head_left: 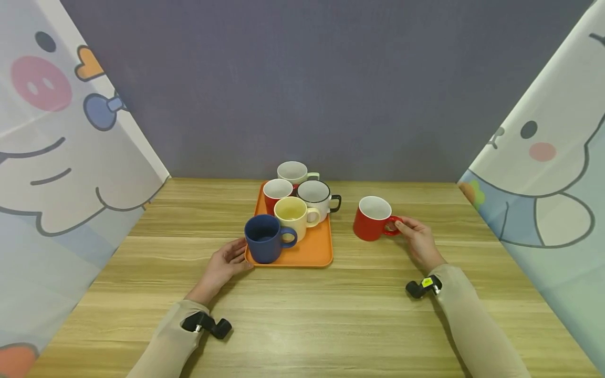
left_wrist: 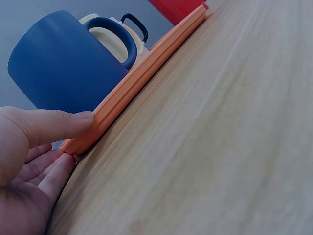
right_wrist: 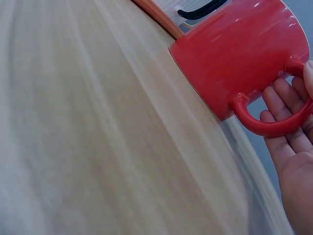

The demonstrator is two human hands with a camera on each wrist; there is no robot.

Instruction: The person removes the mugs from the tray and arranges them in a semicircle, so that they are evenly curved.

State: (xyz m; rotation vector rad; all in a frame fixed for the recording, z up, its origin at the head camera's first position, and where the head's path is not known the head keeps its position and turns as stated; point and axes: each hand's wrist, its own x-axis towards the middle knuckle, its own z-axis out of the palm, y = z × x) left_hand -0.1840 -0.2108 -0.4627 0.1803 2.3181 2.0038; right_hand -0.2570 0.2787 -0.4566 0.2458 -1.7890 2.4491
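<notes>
My right hand (head_left: 419,242) grips the handle of a red mug (head_left: 370,223) with a white inside, which stands upright right of the orange tray (head_left: 314,257). In the right wrist view the fingers (right_wrist: 283,105) pass through the mug's handle. My left hand (head_left: 226,265) pinches the tray's front left corner, thumb (left_wrist: 63,125) on the rim and fingers low at the edge. Beside it on the tray is a dark blue mug (head_left: 263,244). Behind that stand a cream mug (head_left: 289,220), a white mug (head_left: 319,205) with black rim and handle, and a second red mug (head_left: 271,202).
A pale mug (head_left: 292,172) stands at the back of the tray. The wooden table (head_left: 302,320) ends at a grey back wall (head_left: 312,94). Cartoon-printed panels (head_left: 61,173) flank both sides. Each wrist wears a small black camera mount (head_left: 206,324).
</notes>
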